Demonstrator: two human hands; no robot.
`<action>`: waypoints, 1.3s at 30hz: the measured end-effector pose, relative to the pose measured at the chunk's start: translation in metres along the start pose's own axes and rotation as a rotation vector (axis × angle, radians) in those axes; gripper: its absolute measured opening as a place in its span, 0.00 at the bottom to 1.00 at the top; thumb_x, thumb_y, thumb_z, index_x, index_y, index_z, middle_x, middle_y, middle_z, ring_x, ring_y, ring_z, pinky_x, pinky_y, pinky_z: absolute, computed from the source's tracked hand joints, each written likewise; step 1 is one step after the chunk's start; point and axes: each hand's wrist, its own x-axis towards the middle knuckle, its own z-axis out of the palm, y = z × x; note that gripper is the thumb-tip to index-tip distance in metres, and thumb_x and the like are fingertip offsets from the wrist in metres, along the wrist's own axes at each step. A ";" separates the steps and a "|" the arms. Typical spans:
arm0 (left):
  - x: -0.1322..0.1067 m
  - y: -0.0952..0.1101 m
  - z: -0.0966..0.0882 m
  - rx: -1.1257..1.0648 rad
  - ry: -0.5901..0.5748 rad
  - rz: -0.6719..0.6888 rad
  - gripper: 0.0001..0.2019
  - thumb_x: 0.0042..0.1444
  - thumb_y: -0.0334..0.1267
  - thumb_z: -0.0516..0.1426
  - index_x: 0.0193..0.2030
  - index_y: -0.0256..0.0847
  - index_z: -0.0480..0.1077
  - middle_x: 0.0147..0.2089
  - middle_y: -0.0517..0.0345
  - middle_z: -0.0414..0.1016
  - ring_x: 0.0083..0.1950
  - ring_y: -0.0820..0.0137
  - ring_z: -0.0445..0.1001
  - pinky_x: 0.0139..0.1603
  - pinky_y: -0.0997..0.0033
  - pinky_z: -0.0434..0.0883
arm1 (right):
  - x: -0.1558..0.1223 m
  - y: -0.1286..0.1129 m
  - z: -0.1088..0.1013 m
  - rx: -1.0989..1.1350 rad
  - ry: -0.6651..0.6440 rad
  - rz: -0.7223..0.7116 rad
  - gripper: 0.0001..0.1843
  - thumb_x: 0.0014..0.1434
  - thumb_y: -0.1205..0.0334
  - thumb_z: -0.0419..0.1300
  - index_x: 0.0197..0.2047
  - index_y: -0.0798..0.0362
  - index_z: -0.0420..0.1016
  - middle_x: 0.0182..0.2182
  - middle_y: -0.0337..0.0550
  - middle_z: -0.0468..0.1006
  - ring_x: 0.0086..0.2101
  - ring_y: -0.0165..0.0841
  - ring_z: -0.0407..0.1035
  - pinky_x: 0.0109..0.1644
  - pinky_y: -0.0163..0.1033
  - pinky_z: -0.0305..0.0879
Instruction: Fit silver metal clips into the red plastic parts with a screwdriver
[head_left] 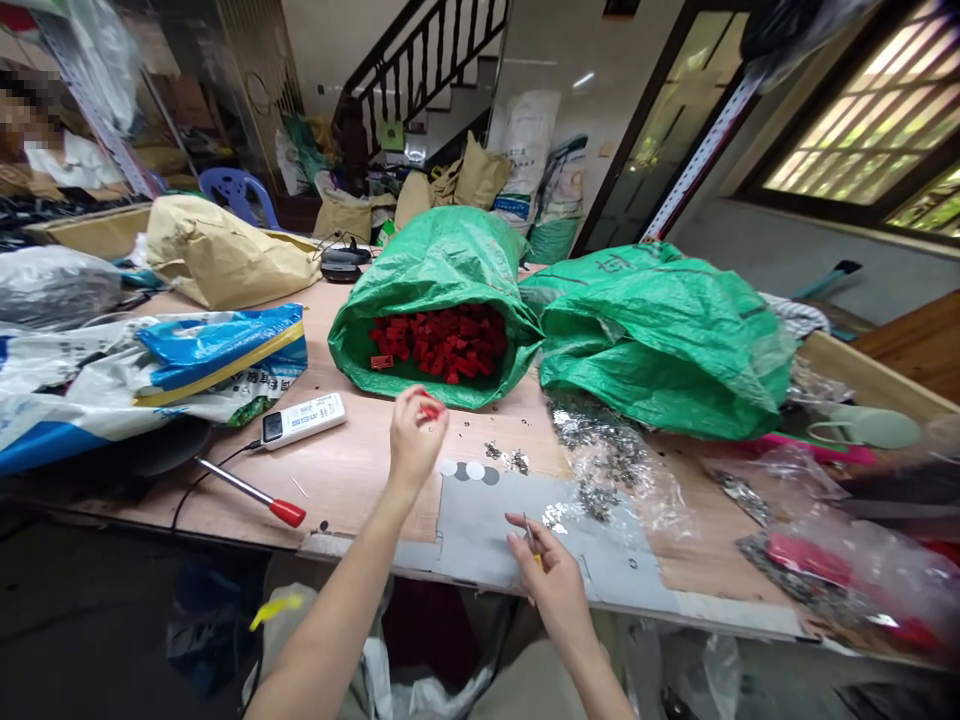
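My left hand (pixel 414 440) is raised in front of the open green sack (pixel 442 255), its fingers closed on a small red plastic piece (pixel 431 405). Many similar red pieces (pixel 442 340) fill the mouth of that sack. Over the grey mat (pixel 480 510) at the table's front edge, my right hand (pixel 551 570) is closed around a small tool with a thin metal tip and a yellow part (pixel 537 560); its exact kind is unclear. Small shiny metal parts (pixel 600 498) lie on the mat to the right of that hand, and a few more (pixel 517 460) lie behind the mat.
A second green sack (pixel 660 330) lies at the right, by a clear plastic bag (pixel 660 490) with metal bits. At the left are a white handheld device (pixel 304 420), a red-tipped lever (pixel 287 512), a blue-white bag (pixel 217 360) and a brown sack (pixel 225 250). Another person sits far left.
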 end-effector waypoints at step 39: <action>-0.121 0.009 -0.040 -0.534 -0.539 -0.364 0.22 0.53 0.38 0.65 0.54 0.41 0.66 0.54 0.49 0.74 0.57 0.62 0.73 0.61 0.59 0.69 | 0.041 -0.060 -0.011 0.147 -0.150 0.142 0.25 0.49 0.40 0.67 0.30 0.55 0.75 0.14 0.29 0.58 0.16 0.22 0.45 0.20 0.33 0.41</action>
